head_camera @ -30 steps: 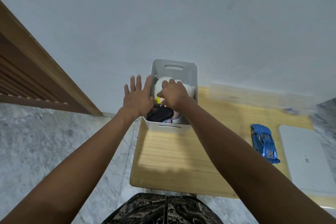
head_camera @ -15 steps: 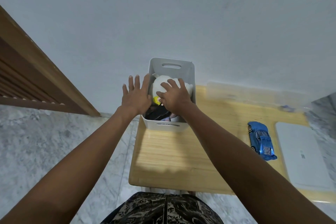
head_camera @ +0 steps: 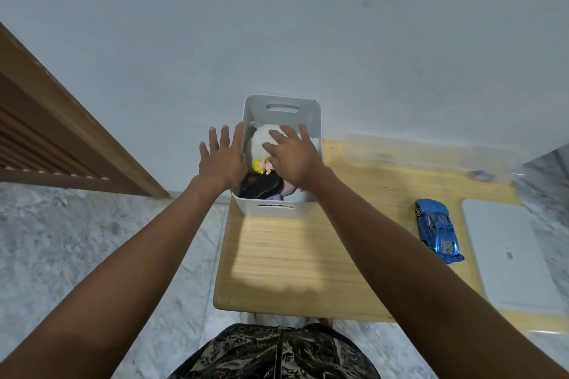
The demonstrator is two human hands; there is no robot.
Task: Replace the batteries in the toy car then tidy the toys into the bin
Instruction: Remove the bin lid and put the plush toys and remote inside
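A white plastic bin (head_camera: 281,209) with handle slots stands at the far left end of a wooden table (head_camera: 292,261). Inside lie a white plush toy (head_camera: 261,140), a small yellow-haired doll (head_camera: 261,165) and dark and pink items. My right hand (head_camera: 292,155) rests flat on top of the plush toy, fingers spread, not gripping. My left hand (head_camera: 221,160) is open, fingers apart, against the bin's left rim. A blue toy car (head_camera: 437,229) sits on the table far to the right, away from both hands.
A white laptop-like slab (head_camera: 505,255) lies right of the car. A clear plastic box (head_camera: 409,152) stands along the wall behind. Marble floor surrounds the table; a slatted wooden panel (head_camera: 46,132) is at the left.
My right hand has opened and slid forward over the plush toy, fingers now spread flat. The left hand stays at the bin's left rim.
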